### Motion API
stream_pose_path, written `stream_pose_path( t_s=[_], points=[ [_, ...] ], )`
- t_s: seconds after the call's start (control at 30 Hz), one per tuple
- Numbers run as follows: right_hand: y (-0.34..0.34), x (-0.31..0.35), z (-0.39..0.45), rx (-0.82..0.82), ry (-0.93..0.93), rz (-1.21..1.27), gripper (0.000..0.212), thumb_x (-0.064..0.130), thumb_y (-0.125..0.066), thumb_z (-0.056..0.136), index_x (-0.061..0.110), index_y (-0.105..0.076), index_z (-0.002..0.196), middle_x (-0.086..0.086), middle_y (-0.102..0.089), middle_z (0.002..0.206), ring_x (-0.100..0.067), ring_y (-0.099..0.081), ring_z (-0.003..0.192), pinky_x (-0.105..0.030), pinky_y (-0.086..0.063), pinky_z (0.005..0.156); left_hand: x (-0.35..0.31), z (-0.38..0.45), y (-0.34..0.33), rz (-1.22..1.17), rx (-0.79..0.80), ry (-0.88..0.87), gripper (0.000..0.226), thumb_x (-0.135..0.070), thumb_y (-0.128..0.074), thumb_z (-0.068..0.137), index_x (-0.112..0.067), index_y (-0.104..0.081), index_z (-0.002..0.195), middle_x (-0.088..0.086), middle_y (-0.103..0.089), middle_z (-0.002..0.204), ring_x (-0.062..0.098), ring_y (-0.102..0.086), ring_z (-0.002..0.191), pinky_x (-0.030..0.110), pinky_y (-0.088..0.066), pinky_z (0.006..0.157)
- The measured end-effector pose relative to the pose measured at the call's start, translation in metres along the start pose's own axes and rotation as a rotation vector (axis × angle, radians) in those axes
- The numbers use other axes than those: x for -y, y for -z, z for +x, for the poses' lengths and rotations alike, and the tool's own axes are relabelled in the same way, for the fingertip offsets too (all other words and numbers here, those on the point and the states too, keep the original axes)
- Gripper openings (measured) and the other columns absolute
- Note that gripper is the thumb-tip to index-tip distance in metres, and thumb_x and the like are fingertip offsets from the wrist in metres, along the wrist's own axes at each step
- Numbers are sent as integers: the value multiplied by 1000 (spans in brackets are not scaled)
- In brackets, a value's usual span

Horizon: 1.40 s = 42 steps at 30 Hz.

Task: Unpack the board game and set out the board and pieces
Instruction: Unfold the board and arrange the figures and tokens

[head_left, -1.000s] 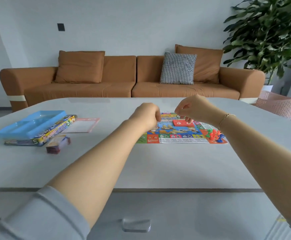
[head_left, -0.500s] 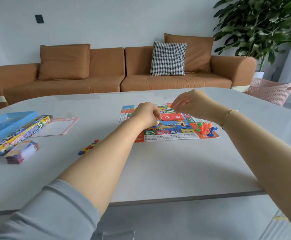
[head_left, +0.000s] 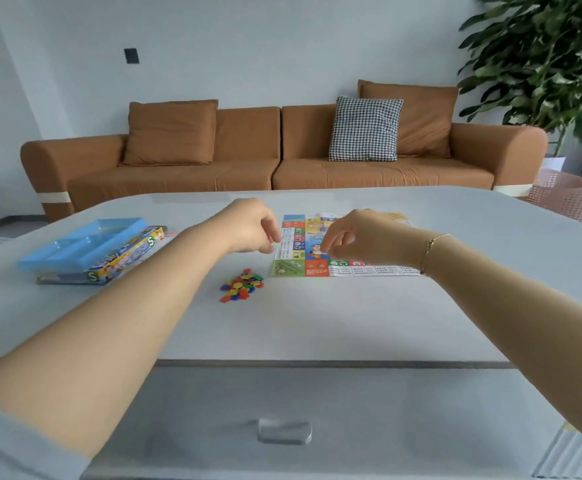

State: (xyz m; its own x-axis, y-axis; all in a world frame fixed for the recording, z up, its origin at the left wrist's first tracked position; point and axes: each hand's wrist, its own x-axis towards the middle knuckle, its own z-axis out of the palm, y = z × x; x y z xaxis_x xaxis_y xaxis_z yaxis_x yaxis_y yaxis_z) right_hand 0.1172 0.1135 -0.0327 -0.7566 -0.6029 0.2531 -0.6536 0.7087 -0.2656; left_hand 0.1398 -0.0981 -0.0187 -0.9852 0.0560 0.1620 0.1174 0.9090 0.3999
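Observation:
The colourful game board (head_left: 317, 268) lies flat on the grey table (head_left: 317, 323). My left hand (head_left: 251, 226) hovers at the board's left edge with its fingers curled downward; I see nothing in it. Over the board's middle, my right hand (head_left: 358, 237), with a bracelet at the wrist, pinches what looks like a small pale piece between thumb and fingertips. A pile of small coloured tokens (head_left: 242, 285) lies on the table just left of the board's near corner. My right arm hides the board's right part.
A blue plastic tray (head_left: 81, 244) rests on the game box (head_left: 133, 252) at the table's left. A yellow card stack (head_left: 395, 216) lies beyond the board. A brown sofa (head_left: 248, 168), a plant (head_left: 542, 64) and a pink basket (head_left: 573, 199) stand behind the table.
Both hands have shifted left across the board; my left hand went from its middle to its left edge. The view has swung, bringing the token pile into sight.

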Motion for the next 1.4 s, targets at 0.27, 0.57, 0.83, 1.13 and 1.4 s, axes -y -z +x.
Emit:
stream_pose_path(
  t_s=[0.27, 0.57, 0.83, 1.13, 1.4],
  points=[
    [-42, 51, 20, 102, 92, 8, 29, 11, -54, 90, 15, -66, 115, 2, -63, 117, -9, -56, 98, -9, -32, 71, 62, -50, 3, 66, -31, 74, 25, 0, -61, 83, -15, -70, 101, 1, -67, 111, 14, -56, 114, 17, -43, 73],
    [-64, 60, 27, 133, 120, -12, 37, 15, -49, 93, 24, -58, 127, 2, -54, 121, -12, -52, 102, -19, -36, 81, 77, -60, -20, 84, -13, -102, 56, 8, -38, 86, -22, -56, 130, 3, -54, 128, 17, -54, 107, 21, -39, 86],
    [-62, 51, 8, 81, 253, -99, 30, 20, -50, 94, 21, -63, 121, 2, -54, 123, -14, -46, 115, -21, -35, 94, 82, -71, -31, 128, -78, -316, 39, 2, -48, 89, -15, -64, 120, 3, -65, 114, 20, -54, 110, 24, -38, 92],
    [-58, 28, -22, -12, 285, -25, 24, 20, -56, 92, 21, -69, 111, 4, -60, 107, -10, -52, 89, -19, -38, 78, 68, -79, -40, 50, -117, -404, 26, -7, -56, 91, -15, -69, 112, 4, -66, 102, 18, -57, 98, 19, -37, 81],
    [-47, 14, -31, -42, 219, 34, 24, 21, -61, 89, 26, -67, 112, 14, -57, 99, -3, -56, 80, -21, -47, 71, 56, -77, -33, 16, -240, -303, 40, 8, -42, 88, -13, -68, 112, -2, -63, 102, 6, -50, 85, 1, -31, 70]
  ],
)
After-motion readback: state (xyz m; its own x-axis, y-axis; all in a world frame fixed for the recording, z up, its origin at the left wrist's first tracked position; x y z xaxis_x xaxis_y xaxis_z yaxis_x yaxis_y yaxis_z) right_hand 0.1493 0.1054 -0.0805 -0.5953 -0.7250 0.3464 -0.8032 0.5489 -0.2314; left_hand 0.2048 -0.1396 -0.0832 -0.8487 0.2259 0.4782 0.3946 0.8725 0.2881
